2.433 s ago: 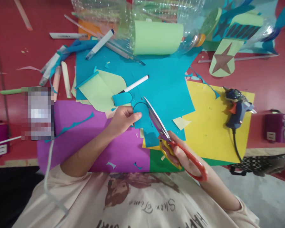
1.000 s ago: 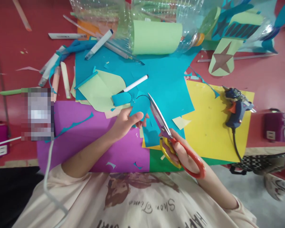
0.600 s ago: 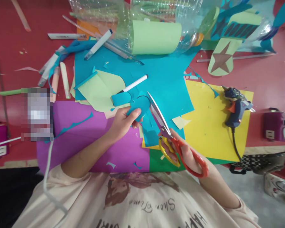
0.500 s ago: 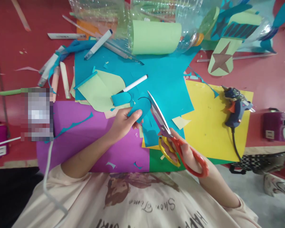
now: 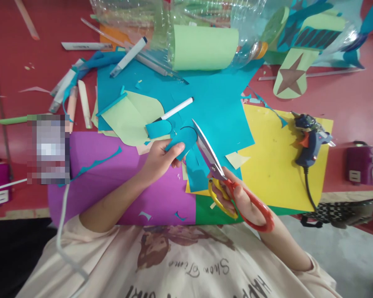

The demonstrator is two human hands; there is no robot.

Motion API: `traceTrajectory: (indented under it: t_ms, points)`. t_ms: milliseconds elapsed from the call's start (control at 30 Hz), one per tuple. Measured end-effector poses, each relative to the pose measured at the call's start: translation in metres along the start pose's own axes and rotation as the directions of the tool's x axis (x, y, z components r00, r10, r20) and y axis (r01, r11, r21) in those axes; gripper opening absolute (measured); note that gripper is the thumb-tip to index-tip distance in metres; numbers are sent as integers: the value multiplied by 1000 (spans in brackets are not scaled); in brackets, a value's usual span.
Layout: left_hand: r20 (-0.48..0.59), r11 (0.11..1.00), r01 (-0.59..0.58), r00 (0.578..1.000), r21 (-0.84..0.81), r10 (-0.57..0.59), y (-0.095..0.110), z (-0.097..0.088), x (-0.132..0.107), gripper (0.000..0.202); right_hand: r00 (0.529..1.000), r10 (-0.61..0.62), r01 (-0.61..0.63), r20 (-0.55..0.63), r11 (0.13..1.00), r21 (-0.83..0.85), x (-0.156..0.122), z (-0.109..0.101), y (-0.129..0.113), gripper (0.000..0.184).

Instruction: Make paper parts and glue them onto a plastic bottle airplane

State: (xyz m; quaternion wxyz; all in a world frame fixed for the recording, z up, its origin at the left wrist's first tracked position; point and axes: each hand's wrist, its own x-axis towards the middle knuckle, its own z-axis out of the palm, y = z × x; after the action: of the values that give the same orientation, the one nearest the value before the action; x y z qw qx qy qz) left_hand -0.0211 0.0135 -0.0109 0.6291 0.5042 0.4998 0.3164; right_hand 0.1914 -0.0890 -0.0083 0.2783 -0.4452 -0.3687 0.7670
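Since the earliest view, the flat blue paper piece with one rounded end [image 5: 186, 137] has tilted over rightward; its dark-lined curve now sits along the blades, presumably bringing a fresh stretch of edge to them. Left hand [image 5: 158, 162]: fingers pinched on that piece, thumb on top. Right hand [image 5: 240, 198]: fingers around the red-and-yellow-handled, long-bladed metal scissors [image 5: 212, 166], blades nearly together; contact with paper unclear. Just beyond left fingers: small blue round-ended paper tab [image 5: 159, 129], creased pale-green paper [image 5: 135, 111], slim white marker [image 5: 178, 109].
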Motion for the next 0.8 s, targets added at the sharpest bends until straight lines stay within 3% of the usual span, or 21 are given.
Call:
traceTrajectory:
  t_ms: [167,800]
  points:
    - [-14,1000,3,1000,-30,-4,-1,0,0,29,1000,11,-12,11,998,56,1,1,-4,64]
    - [-97,980,-17,995,-198,-3,-1,0,5,22,1000,-5,6,23,1000,-12,-3,-3,-5,57]
